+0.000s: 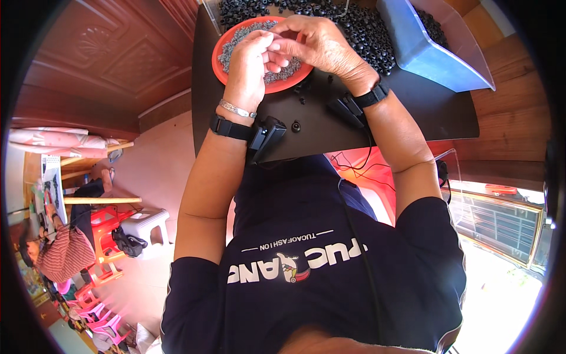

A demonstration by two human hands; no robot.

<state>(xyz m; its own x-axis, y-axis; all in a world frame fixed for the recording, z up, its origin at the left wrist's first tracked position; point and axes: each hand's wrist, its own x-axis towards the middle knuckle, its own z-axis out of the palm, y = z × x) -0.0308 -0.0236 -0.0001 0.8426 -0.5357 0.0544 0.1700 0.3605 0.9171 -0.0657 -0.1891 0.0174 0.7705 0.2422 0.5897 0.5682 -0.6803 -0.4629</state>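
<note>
Over an orange-red round tray [285,87] my two hands meet, fingertips close together. My left hand [250,65] is pinched, thumb and fingers pressed together. From the right, my right hand [324,47] reaches in with its thumb and forefinger also closed in a pinch. Whatever lies between the fingertips is too small or hidden to make out. Small grey pieces [229,54] fill the tray beneath the hands. A heap of small black ring-shaped parts [368,38] spreads behind and right of my right hand.
A blue plastic bin [430,62] lies tipped at the table's right, with black parts inside. One loose black part [296,125] sits near the dark table's [330,135] front edge. At far left, people sit near red stools [109,236] and a white stool [150,227].
</note>
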